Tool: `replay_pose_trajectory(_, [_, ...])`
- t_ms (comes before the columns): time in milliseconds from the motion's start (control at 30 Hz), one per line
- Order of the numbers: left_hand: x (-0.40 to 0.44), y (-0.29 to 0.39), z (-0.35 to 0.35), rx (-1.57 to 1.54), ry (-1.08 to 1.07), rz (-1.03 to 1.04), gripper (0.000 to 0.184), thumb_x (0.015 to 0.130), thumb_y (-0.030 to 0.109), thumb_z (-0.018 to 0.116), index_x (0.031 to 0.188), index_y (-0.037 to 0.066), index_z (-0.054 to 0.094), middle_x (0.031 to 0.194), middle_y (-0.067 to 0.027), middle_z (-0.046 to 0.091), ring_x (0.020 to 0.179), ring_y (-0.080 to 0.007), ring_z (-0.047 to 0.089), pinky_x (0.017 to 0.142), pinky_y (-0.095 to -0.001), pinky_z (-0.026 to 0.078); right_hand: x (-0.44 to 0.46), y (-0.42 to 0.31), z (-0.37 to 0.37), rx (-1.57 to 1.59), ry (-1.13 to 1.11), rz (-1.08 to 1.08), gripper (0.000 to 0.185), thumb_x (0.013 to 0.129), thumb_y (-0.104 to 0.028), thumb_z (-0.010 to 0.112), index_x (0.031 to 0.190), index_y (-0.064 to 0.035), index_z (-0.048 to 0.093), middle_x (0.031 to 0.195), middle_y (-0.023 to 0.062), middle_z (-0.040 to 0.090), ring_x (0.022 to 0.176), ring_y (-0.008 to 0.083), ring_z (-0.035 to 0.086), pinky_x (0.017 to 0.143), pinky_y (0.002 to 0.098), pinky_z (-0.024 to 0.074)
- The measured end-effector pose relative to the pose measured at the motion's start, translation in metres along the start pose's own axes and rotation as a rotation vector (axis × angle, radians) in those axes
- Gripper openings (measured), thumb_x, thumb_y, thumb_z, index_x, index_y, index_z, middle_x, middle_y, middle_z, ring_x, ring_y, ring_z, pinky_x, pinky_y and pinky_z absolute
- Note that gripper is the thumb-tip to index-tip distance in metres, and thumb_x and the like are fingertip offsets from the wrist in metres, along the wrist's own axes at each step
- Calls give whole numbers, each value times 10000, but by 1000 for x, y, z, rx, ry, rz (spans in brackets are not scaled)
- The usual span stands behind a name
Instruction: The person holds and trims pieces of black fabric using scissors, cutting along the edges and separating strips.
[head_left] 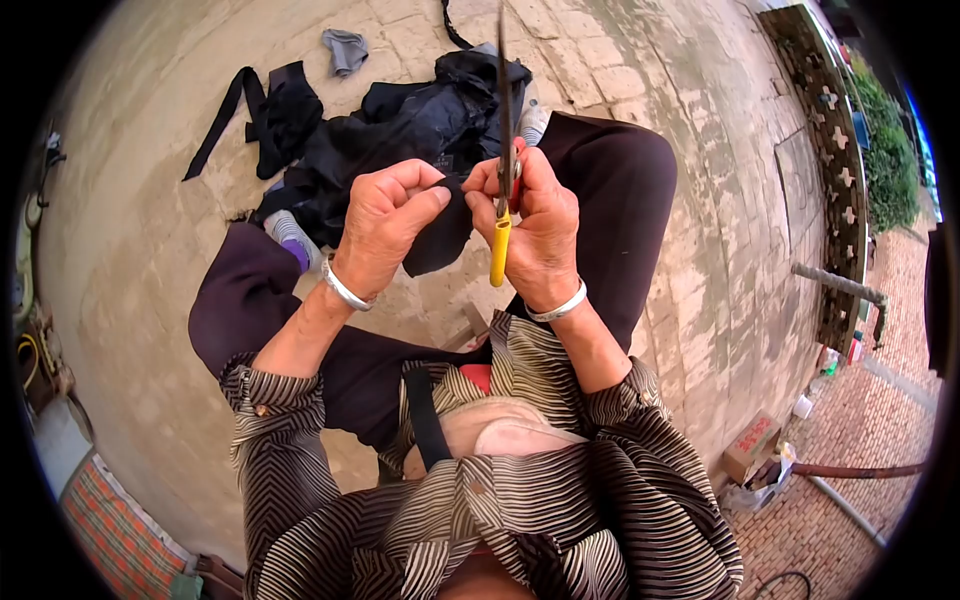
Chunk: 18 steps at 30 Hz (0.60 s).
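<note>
My left hand [385,220] pinches the top edge of a small black cloth piece [438,242] between thumb and fingers. The cloth hangs down between my two hands. In my right hand [538,235] is a pair of scissors [501,250] with yellow and red on the handles, its long blades pointing up and away from me. The thumb and fingertips of that hand are pinched together near the cloth's edge; whether they also grip a thread or the cloth, I cannot make out. Beyond both hands a black garment [390,130] lies crumpled on the ground.
Black cloth scraps [285,115] and a grey cloth [345,52] lie on the paved ground [140,260]. My bent knees [610,190] flank the work. At the right are a low patterned wall [835,170], a pipe [838,282] and a cardboard box [752,448].
</note>
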<state>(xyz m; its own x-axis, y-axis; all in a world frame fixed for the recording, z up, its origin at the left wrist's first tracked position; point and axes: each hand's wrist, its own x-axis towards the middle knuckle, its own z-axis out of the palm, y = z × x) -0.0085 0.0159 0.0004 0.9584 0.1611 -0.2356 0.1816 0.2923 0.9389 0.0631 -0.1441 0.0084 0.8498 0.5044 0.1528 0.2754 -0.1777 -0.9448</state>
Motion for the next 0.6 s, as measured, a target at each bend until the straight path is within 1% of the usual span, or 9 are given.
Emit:
replay_pose_trajectory(67, [0, -1, 2, 19, 12, 48, 88, 916, 59, 612, 867, -10, 638, 700, 100, 531, 617, 37, 393, 507, -164, 292, 1, 1, 3, -93, 38, -85, 273, 767, 111, 674, 934, -11, 497, 819, 47, 645, 709, 78, 575, 680, 216, 486])
replay_pose_trajectory(200, [-1, -4, 4, 29, 18, 66, 84, 908, 53, 613, 860, -13, 636, 699, 96, 533, 618, 33, 395, 508, -167, 296, 0, -4, 5, -101, 56, -81, 246, 793, 84, 654, 962, -14, 504, 801, 46, 635, 685, 95, 583, 641, 234, 483])
replay_pose_trajectory(267, [-4, 0, 4, 83, 13, 55, 84, 900, 50, 606, 859, -17, 633, 699, 92, 538, 615, 29, 402, 509, -176, 306, 5, 10, 0, -323, 117, -135, 214, 829, 49, 629, 991, -28, 513, 772, 52, 615, 689, 118, 599, 613, 256, 478])
replay_pose_trajectory(367, [-3, 7, -3, -13, 12, 23, 91, 896, 54, 593, 854, -16, 635, 704, 84, 557, 610, 22, 433, 516, -175, 337, 14, 29, -21, -211, 195, -2, 237, 773, 55, 634, 949, -26, 498, 710, 86, 563, 610, 174, 573, 581, 317, 478])
replay_pose_trajectory(400, [-1, 9, -4, -113, -5, 0, 106, 896, 58, 578, 859, -17, 643, 723, 52, 606, 609, 3, 508, 539, -169, 402, 17, 30, -28, -155, 182, 51, 186, 790, 22, 651, 893, -28, 504, 668, 59, 534, 588, 138, 530, 569, 303, 471])
replay_pose_trajectory(433, [0, 12, -4, -114, -4, 1, 106, 896, 58, 578, 859, -17, 643, 723, 52, 606, 609, 3, 508, 539, -169, 402, 17, 22, -36, -129, 158, 104, 169, 801, 8, 649, 878, -27, 502, 666, 46, 514, 588, 119, 487, 571, 288, 461])
replay_pose_trajectory(500, [0, 16, -4, -189, -35, -73, 119, 894, 59, 571, 886, -23, 658, 764, 5, 660, 632, -30, 588, 577, -178, 473, 18, 25, -45, -109, 123, 144, 182, 794, 7, 651, 870, -24, 489, 671, 39, 512, 603, 117, 495, 582, 281, 459])
replay_pose_trajectory(533, [1, 15, -4, -186, -38, -75, 119, 894, 59, 571, 886, -23, 658, 764, 5, 660, 632, -30, 588, 577, -178, 473, 18, 26, -47, -130, 103, 129, 192, 788, 46, 636, 931, -16, 524, 737, 55, 588, 641, 108, 511, 613, 276, 468])
replay_pose_trajectory(600, [2, 14, -4, -185, -41, -99, 140, 892, 58, 568, 922, -36, 667, 799, -27, 688, 660, -52, 632, 603, -192, 512, 21, 19, -47, -131, 73, 56, 231, 780, 76, 619, 977, -15, 540, 798, 68, 631, 656, 104, 506, 624, 275, 469])
